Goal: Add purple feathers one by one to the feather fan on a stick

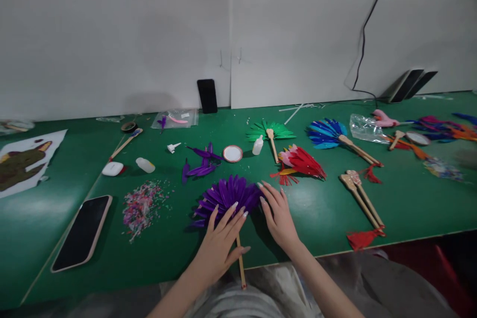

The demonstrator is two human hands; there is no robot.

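Left hand [220,239] splayed on 1 purple fan [231,191]; right hand [280,216] at its edge, can't say whether pinching; beyond, 1 green fan [257,131], 1 blue fan [326,134].

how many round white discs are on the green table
2. The middle disc lies beyond the purple fan, left of the upright bottle; the far-right disc is beside coloured feathers. More could be hidden there.

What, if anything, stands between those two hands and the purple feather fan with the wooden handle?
Nothing visible does: the left hand rests on the purple feather fan, and the right hand is at its right edge. Loose purple feathers lie beyond it.
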